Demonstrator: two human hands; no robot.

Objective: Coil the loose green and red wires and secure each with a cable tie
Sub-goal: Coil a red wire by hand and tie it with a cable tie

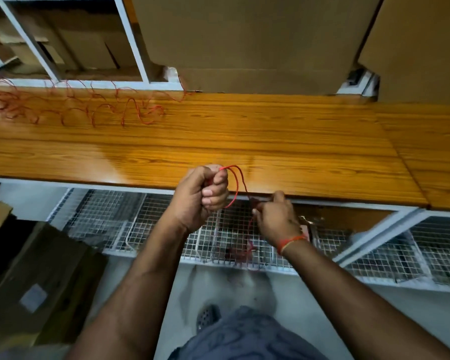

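Note:
A thin red wire (235, 181) loops between my hands at the front edge of the wooden tabletop (270, 141). My left hand (200, 196) is fisted around one end of the loop, thumb on top. My right hand (277, 216) pinches the wire lower down, just below the table edge, and the wire trails down from it toward the wire-mesh shelf (166, 224). A long tangle of loose red wire (70, 105) sprawls over the far left of the tabletop. I see no green wire and no cable tie.
Large cardboard boxes (244, 42) stand against the back of the table. A white frame (130, 40) with cardboard behind it is at the back left. More boxes (37, 281) sit on the floor at the left.

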